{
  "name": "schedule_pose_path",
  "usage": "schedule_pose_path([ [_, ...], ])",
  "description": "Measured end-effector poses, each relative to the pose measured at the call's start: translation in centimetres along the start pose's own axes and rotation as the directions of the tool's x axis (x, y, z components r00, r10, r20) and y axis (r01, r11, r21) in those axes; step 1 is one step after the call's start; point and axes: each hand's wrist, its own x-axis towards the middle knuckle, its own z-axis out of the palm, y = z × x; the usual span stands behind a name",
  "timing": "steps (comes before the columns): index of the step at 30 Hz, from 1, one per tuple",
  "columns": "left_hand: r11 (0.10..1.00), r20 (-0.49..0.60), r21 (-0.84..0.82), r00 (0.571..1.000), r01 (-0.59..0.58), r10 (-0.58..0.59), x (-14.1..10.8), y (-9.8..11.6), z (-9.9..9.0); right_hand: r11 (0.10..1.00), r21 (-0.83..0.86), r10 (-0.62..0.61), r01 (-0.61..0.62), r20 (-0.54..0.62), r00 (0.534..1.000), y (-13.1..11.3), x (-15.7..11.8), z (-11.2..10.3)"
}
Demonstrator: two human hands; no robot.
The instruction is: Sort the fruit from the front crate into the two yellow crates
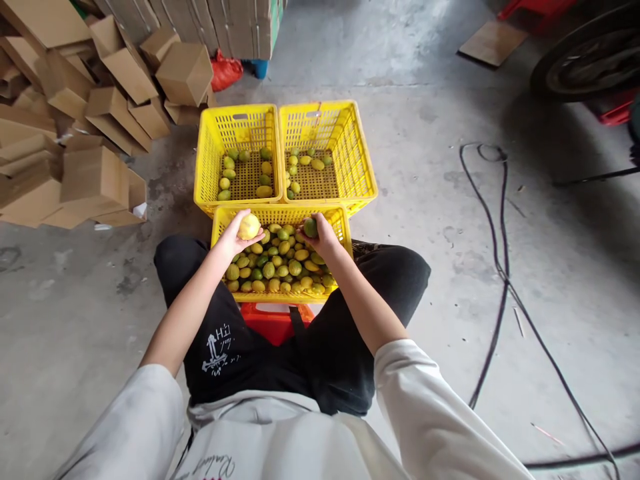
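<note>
A large yellow lemon rests in the upturned palm of my left hand, its fingers pointing right beneath the fruit. My right hand grips a dark green lemon. Both hands are over the near yellow crate, which stands between my knees. Inside it lies a heap of green and yellow lemons. Just beyond stand two more yellow crates, a left one and a right one, touching side by side. Each has several lemons scattered on its slotted bottom.
Folded cardboard boxes pile up at the left. Behind the crates are a red bag and stacked cartons. A black cable loops over the concrete floor on the right, below a wheel. Something red sits between my legs.
</note>
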Motion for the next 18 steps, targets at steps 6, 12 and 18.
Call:
schedule_pose_path([
  [6,0.995,-0.077,-0.093,0.996,-0.042,0.035,0.41,-0.12,-0.26,0.999,0.004,0.048,-0.048,-0.003,0.999,-0.05,0.03,-0.33],
  [12,0.982,-0.037,-0.160,0.994,0.099,-0.107,0.36,-0.06,0.08,0.996,-0.028,-0.087,0.087,0.008,0.996,0.42,0.24,-0.26],
  [18,0.984,-0.004,0.004,0.984,0.176,-0.176,0.71,-0.18,0.00,0.999,-0.037,-0.017,0.015,-0.047,0.999,0.66,0.81,-0.09],
])
